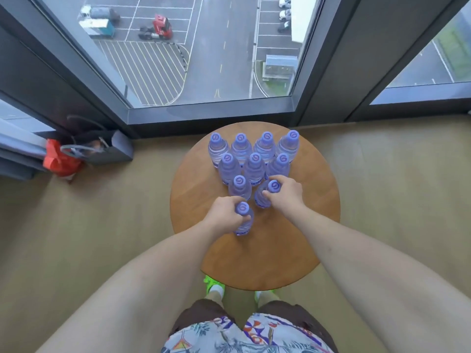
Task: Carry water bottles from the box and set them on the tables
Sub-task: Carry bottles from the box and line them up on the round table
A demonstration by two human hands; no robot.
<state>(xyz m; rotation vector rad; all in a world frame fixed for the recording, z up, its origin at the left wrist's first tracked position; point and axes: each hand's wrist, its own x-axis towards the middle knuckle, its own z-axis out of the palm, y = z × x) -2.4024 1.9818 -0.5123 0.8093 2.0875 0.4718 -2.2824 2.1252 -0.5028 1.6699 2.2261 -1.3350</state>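
Observation:
Several clear water bottles with purple caps (254,159) stand upright in a triangle on a round wooden table (305,212). My left hand (224,215) grips the neck of the nearest bottle (243,220), which stands at the triangle's tip. My right hand (285,192) grips the neck of a bottle (265,197) in the second row, next to another bottle (239,187). Both held bottles rest upright on the tabletop. The box is not in view.
Floor-to-ceiling windows (204,47) rise just behind the table. A dark bag (102,146) and a red bag (58,159) lie on the floor at the left. Beige floor surrounds the table. My feet in green shoes (214,284) stand at the table's near edge.

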